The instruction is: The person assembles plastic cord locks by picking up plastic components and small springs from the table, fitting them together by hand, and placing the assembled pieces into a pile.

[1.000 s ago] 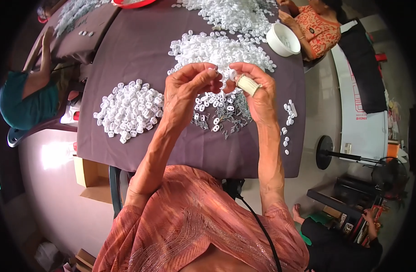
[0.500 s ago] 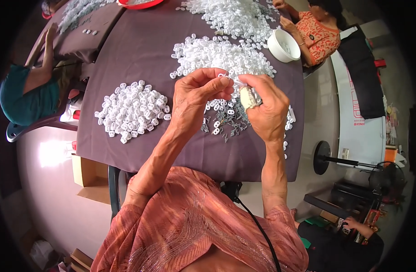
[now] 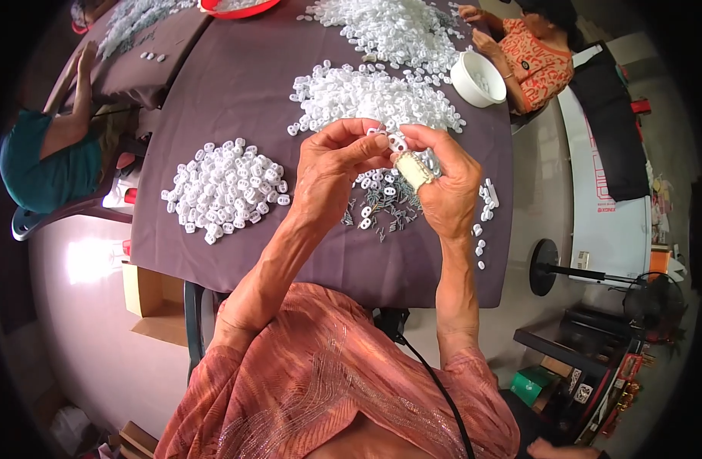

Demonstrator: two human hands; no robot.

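Note:
My left hand point(image 3: 337, 159) pinches a small white plastic piece point(image 3: 375, 130) between thumb and fingertips, over the middle of the table. Close against it, my right hand point(image 3: 452, 177) grips a white oval piece with two dark holes point(image 3: 398, 143). A cream-coloured wrap point(image 3: 414, 171) covers the right thumb. Below the hands lie small grey parts, spring-like in shape point(image 3: 393, 205), mixed with a few white two-holed pieces point(image 3: 365, 218). Just beyond the fingers spreads a heap of white pieces point(image 3: 366, 92). To the left is a separate pile of white two-holed pieces point(image 3: 225, 187).
Another white heap point(image 3: 389, 30) lies farther back. A white tub point(image 3: 478, 79) stands near a person in orange point(image 3: 536, 61); a red tray point(image 3: 238, 9) is at the far edge. Someone in teal point(image 3: 49, 161) sits left. A few pieces point(image 3: 481, 229) line the table's right side.
The right hand has turned and shifted slightly left, so the two-holed piece and thumb wrap show more. At lower right, the other person's hand has moved down.

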